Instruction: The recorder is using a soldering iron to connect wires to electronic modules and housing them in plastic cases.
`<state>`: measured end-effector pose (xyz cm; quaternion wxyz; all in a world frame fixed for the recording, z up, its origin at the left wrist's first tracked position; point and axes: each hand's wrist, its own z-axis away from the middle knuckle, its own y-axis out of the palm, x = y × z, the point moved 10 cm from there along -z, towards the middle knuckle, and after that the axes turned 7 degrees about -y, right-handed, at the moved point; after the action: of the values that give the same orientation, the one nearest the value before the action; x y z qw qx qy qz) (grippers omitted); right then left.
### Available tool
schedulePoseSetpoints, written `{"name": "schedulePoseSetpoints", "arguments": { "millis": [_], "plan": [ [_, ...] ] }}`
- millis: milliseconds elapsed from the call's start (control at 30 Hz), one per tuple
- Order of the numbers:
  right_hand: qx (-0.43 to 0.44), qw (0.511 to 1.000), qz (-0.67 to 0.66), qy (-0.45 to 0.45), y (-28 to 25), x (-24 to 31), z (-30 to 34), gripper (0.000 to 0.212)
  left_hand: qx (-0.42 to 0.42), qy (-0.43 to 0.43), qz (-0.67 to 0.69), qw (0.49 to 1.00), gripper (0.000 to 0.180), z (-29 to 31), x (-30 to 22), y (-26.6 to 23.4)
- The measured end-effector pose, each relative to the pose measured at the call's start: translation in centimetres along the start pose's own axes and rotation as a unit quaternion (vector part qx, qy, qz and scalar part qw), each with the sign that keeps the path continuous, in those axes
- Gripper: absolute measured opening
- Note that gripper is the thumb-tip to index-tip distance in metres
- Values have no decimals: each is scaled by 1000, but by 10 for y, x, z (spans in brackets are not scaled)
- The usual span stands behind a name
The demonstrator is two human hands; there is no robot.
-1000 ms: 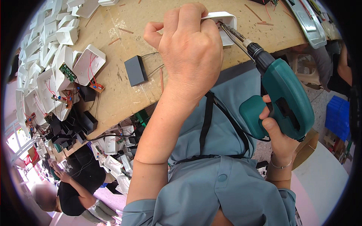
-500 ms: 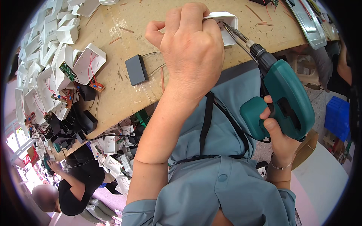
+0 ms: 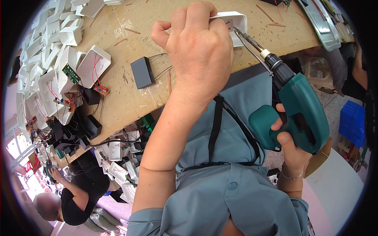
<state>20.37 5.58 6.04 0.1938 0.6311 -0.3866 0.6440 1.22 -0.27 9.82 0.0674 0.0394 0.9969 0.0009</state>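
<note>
At the far edge of my view, my left hand is closed on a white plastic case, its fingers curled over the left side and partly hiding it. Inside the case a small reddish part shows, too small to make out. My right hand grips the handle of a green soldering gun. The gun's metal tip, with a thin feed tube beside it, reaches into the case's open side. On the table left of my left wrist lies a dark grey box with a thin cable.
White cases pile up at the left, with wired circuit boards and black boxes near the table edge. Thin brown strips lie scattered on the table. A metal tray is at far right. Another person sits lower left.
The soldering gun has drawn back slightly toward me, and its tip has shifted a little down and right in the case. My left hand has barely moved.
</note>
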Motion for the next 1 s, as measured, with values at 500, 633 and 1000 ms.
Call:
{"name": "schedulePoseSetpoints", "arguments": {
  "millis": [500, 633, 1000],
  "plan": [
    [-82, 995, -33, -56, -14, 7, 0, 67, 98, -107, 41, 989, 5, 1, 22, 6],
    [-92, 992, -64, -56, -18, 4, 1, 68, 83, -99, 65, 989, 5, 2, 20, 5],
    [-99, 991, -65, -63, -25, 4, 2, 67, 380, -306, -98, 867, 6, -13, 32, 31]
  ]
}}
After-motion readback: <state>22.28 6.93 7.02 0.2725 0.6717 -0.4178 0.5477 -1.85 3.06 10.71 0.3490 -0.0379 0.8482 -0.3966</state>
